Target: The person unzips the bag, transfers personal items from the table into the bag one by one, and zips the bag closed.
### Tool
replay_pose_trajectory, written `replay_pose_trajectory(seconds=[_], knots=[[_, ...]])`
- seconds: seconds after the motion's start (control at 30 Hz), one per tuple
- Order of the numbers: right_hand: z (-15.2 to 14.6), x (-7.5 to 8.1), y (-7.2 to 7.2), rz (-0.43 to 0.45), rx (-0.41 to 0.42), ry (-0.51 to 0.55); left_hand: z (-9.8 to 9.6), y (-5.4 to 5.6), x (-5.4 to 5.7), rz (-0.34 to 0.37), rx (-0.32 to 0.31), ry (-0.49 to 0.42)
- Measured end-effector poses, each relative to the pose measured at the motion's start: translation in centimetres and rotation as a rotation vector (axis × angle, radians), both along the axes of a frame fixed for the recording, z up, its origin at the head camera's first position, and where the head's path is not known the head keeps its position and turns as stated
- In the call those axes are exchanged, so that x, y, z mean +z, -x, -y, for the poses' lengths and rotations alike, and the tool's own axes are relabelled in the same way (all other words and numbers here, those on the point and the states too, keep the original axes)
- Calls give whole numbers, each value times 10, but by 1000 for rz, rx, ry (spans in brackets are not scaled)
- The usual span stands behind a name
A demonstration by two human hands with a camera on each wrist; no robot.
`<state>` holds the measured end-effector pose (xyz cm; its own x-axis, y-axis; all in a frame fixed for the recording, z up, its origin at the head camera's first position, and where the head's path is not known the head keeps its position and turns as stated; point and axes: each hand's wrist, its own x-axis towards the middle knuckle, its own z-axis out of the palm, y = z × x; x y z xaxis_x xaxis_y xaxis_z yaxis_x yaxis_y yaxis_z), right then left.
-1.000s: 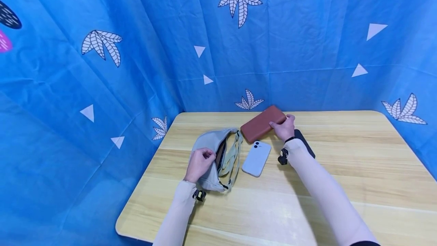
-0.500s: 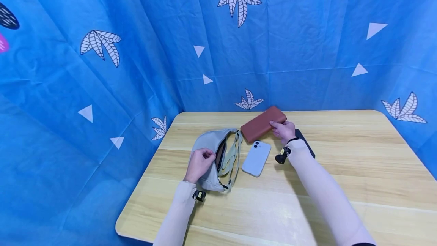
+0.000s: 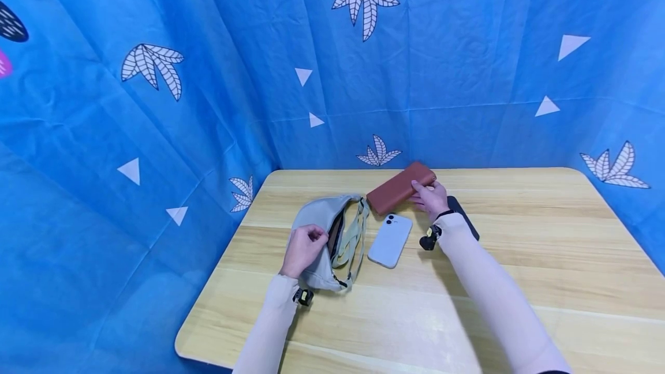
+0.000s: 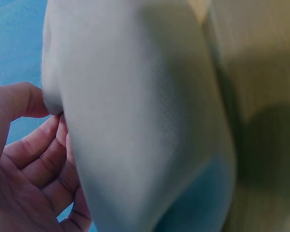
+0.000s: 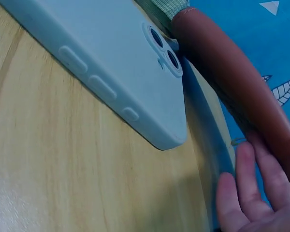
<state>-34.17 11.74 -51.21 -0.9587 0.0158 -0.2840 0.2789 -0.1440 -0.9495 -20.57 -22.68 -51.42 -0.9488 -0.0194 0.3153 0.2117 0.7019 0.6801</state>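
Observation:
A grey waist bag (image 3: pixel 318 218) lies at the table's left with its zipped mouth gaping toward the right. My left hand (image 3: pixel 304 248) pinches the edge of that mouth between thumb and fingers, as the left wrist view also shows on the bag's cloth (image 4: pixel 121 106). At the back, my right hand (image 3: pixel 432 197) grips the near right side of a reddish-brown wallet (image 3: pixel 397 190), thumb on top and fingers beneath. In the right wrist view the wallet (image 5: pixel 232 63) is tilted, its near edge raised. A light blue phone (image 3: pixel 391 241) lies between the hands, camera lenses up.
A black flat object (image 3: pixel 464 217) lies right of my right hand, partly hidden by the wrist. The bag's pale green strap (image 3: pixel 354 241) lies loose beside the phone. A wooden table (image 3: pixel 550 229) ends at a blue patterned curtain (image 3: pixel 467 74).
My right hand has shifted slightly on the wallet's near right side, its fingers now further under it. The wallet's near edge has risen a little. The left hand and bag stay still.

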Motion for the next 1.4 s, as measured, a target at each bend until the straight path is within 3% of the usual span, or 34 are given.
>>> replay_pose_trajectory(seconds=[0.2,0.7,1.4], knots=[[-4,-4,1,7,-33,-9,0,-1,1,16,-2,3],[-4,3,1,33,-155,111,-1,-2,3,26,1,-2],[-9,2,-1,42,-138,123,1,0,1,24,-10,-15]])
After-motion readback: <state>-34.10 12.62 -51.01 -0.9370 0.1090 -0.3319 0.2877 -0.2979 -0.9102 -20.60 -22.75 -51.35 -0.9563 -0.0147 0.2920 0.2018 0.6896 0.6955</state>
